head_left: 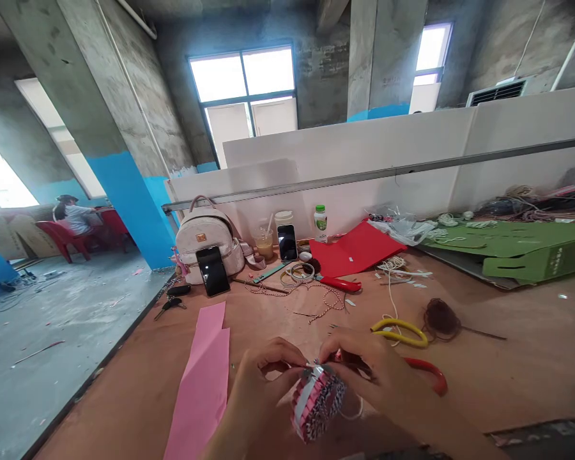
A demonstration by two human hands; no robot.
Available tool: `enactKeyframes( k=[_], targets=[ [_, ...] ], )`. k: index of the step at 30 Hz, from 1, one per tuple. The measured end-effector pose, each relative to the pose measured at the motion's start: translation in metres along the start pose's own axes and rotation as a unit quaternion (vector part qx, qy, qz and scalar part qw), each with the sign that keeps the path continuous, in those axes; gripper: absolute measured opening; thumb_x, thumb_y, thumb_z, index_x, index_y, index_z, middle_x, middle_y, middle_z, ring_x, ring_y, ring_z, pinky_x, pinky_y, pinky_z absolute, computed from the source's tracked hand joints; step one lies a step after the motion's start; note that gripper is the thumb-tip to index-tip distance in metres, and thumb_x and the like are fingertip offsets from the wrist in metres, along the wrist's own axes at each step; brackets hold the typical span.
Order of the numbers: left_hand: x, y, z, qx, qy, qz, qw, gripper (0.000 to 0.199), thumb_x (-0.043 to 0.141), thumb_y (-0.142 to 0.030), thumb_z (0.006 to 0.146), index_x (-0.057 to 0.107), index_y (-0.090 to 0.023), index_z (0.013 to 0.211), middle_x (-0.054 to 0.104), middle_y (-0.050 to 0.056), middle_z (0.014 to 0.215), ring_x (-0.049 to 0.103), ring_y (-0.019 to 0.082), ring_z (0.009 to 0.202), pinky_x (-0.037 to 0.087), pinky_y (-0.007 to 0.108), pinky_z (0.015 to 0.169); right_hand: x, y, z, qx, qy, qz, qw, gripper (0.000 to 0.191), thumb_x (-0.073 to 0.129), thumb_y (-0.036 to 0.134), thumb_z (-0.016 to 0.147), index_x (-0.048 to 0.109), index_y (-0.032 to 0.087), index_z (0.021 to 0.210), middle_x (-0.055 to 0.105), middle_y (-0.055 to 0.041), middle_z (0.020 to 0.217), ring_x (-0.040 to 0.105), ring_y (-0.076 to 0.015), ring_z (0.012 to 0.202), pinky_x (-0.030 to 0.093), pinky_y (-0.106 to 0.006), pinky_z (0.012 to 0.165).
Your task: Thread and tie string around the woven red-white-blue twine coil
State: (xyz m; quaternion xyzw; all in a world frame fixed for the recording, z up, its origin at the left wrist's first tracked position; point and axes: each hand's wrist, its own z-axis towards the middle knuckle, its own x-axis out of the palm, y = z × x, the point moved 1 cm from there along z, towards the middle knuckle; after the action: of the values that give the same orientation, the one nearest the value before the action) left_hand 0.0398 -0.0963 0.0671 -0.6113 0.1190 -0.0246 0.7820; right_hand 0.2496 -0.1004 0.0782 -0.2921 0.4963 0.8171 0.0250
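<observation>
Bare concrete pillars (100, 108) stand beyond a long table with a brown covering (124, 396). The left hand (268, 370) has thumb and forefinger pinched on the top edge of a small rounded piece of pink pleats, black-and-white cord-like texture and a pale shiny band (311, 409). The right hand (364, 367) pinches the same edge from its side; its exact hold is too small to tell. The piece hangs just below and between both hands. For neat work, the left pinch is best held firm near the band while the right fingers work in small, even movements, light enough not to crush the pleats. The thin white cord loop (354, 416) below the right hand should run free, clear of the curved red handle (434, 374) to that hand's right.
</observation>
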Motion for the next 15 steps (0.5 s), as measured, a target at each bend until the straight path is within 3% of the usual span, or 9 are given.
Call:
enactKeyframes(
  k=[4,10,15],
  targets=[
    [0.002,-0.001,0.001,0.0,-0.002,0.003,1.0,0.006,0.077,-0.016,0.068,0.081,-0.02,0.066,0.074,0.006,0.071,0.069,0.018,0.068,0.051,0.024,0.063,0.001,0.002,-0.001,-0.022,-0.014,-0.024,0.999,0.011,0.058,0.014,0.091,0.065,0.023,0.09,0.064,0.0016,0.081,0.053,-0.0156,0.07,0.036,-0.026,0.065],
    [0.004,-0.011,0.003,-0.003,0.014,0.044,0.999,0.006,0.076,-0.017,0.071,0.081,-0.021,0.068,0.074,0.005,0.074,0.067,0.018,0.071,0.047,0.024,0.063,-0.003,-0.002,0.006,-0.062,0.016,-0.044,0.997,0.01,0.058,0.014,0.092,0.063,0.022,0.091,0.064,-0.0004,0.091,0.057,-0.0165,0.078,0.037,-0.026,0.069],
    [-0.004,0.005,0.04,-0.037,0.063,0.041,0.996,0.007,0.078,-0.023,0.073,0.077,-0.017,0.07,0.072,0.002,0.071,0.063,0.015,0.065,0.046,0.023,0.057,-0.015,-0.015,0.038,-0.048,0.041,-0.061,0.996,0.009,0.053,0.02,0.094,0.062,0.021,0.095,0.063,0.0002,0.078,0.054,-0.017,0.067,0.032,-0.028,0.064]
  ],
)
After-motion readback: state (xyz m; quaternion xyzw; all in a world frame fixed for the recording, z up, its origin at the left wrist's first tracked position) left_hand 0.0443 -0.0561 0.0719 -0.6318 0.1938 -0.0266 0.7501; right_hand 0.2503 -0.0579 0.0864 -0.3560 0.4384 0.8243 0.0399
